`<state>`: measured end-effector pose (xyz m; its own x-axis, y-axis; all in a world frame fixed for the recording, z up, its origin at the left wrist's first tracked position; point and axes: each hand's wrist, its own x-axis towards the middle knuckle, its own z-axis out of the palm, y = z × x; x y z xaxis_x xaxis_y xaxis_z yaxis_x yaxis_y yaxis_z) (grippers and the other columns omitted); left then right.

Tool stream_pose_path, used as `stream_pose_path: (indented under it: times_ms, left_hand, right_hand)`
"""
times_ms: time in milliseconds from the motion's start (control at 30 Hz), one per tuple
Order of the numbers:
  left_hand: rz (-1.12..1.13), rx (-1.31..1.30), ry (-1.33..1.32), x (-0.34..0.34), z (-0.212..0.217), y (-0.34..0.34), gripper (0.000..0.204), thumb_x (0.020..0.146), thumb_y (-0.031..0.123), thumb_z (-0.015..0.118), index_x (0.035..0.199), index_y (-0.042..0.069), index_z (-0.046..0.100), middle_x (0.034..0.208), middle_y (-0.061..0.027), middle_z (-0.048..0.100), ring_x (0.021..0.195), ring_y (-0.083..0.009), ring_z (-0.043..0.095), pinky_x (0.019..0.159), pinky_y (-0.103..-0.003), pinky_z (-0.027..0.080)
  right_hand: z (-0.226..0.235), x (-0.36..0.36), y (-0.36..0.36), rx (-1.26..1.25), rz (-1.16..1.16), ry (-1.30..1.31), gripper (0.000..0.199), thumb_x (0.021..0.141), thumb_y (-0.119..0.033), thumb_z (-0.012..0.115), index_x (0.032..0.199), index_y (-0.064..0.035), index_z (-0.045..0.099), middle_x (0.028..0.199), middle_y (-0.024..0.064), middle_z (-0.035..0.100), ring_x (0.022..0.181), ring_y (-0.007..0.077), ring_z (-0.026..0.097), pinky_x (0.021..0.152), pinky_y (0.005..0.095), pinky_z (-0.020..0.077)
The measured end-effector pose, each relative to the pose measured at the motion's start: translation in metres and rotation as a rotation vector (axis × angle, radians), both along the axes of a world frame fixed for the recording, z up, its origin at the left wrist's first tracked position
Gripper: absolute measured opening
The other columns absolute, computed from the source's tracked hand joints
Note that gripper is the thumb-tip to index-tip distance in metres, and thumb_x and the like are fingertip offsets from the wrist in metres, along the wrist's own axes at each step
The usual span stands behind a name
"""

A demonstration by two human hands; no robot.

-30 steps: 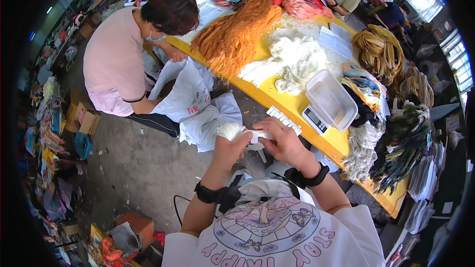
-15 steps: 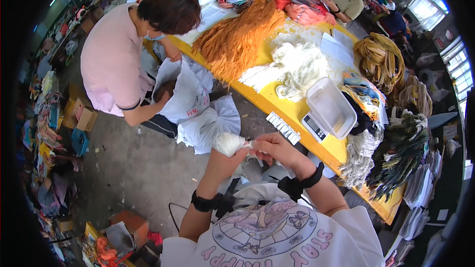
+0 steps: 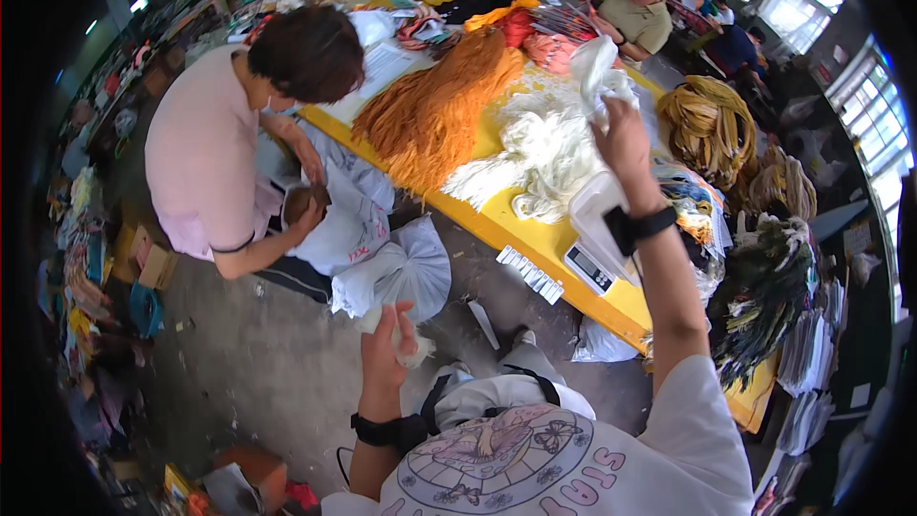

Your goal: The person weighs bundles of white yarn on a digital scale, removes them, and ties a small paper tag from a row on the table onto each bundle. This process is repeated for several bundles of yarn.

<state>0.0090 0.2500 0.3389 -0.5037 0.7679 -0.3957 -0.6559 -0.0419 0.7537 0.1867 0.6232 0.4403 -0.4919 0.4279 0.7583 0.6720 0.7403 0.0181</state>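
Note:
My left hand (image 3: 384,354) is low in front of my body, its fingers curled round a small bundle of white yarn (image 3: 411,354). My right arm reaches out over the yellow table (image 3: 454,215). At its end, my right hand (image 3: 623,145) grips a hank of white yarn (image 3: 594,67), which stands up above the fingertips. Beneath it spreads a loose pile of white yarn (image 3: 544,148). Close to my right wrist is a clear plastic tub (image 3: 594,210) on a digital scale (image 3: 587,266), partly hidden by the forearm.
Orange yarn (image 3: 435,110) covers the table's far left part. A row of white tags (image 3: 530,272) lines its near edge. A co-worker in pink (image 3: 205,139) bends over white sacks (image 3: 411,268) at left. Mustard yarn (image 3: 709,119) and dark hanks (image 3: 769,291) lie at right.
My hands have parted. The right has reached forward and right to the white pile and gripped yarn there; the left has moved lower and left, keeping its white bundle.

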Motion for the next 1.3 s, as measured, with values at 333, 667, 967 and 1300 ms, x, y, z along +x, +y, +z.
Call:
stream_pose_path:
  times_ms: [333,667,967,1300]
  left_hand:
    - [-0.271,0.132,0.345,0.004,0.022,0.023,0.052,0.089,0.040,0.033,0.120,-0.001,0.038,0.122,-0.0119,0.041,0.106,-0.0159,0.043,0.084,-0.027,0.038]
    - [-0.060,0.190,0.254,0.005,0.029,0.019,0.029,0.085,0.029,0.048,0.095,0.002,0.053,0.087,-0.0049,0.057,0.078,-0.0107,0.054,0.067,-0.024,0.043]
    - [0.006,0.167,-0.037,0.016,0.023,0.030,0.022,0.081,0.022,0.056,0.091,0.003,0.055,0.084,-0.0025,0.057,0.075,-0.0096,0.054,0.065,-0.023,0.043]
    - [0.015,0.143,0.176,0.022,0.014,0.033,0.018,0.079,0.014,0.058,0.092,0.002,0.056,0.083,-0.0018,0.058,0.075,-0.0078,0.053,0.066,-0.022,0.043]
  right_hand:
    - [-0.065,-0.077,-0.241,-1.868,0.829,0.242,0.012,0.076,-0.009,0.060,0.086,-0.0024,0.062,0.071,-0.0001,0.058,0.061,0.0043,0.051,0.053,0.0173,0.0396]
    - [-0.069,-0.067,-0.242,-1.790,0.748,0.455,0.012,0.073,-0.009,0.062,0.080,0.0008,0.061,0.066,-0.0007,0.057,0.054,0.0058,0.047,0.052,0.0192,0.0398]
    - [-0.069,-0.057,-0.241,-1.631,0.699,0.399,0.014,0.074,-0.012,0.063,0.082,-0.0005,0.062,0.068,0.0002,0.057,0.063,0.0063,0.049,0.059,0.0218,0.0410]
    - [-0.072,-0.050,-0.244,-1.935,0.606,0.560,0.013,0.074,-0.010,0.062,0.082,-0.0001,0.062,0.077,-0.0026,0.057,0.065,0.0029,0.045,0.057,0.0186,0.0374]
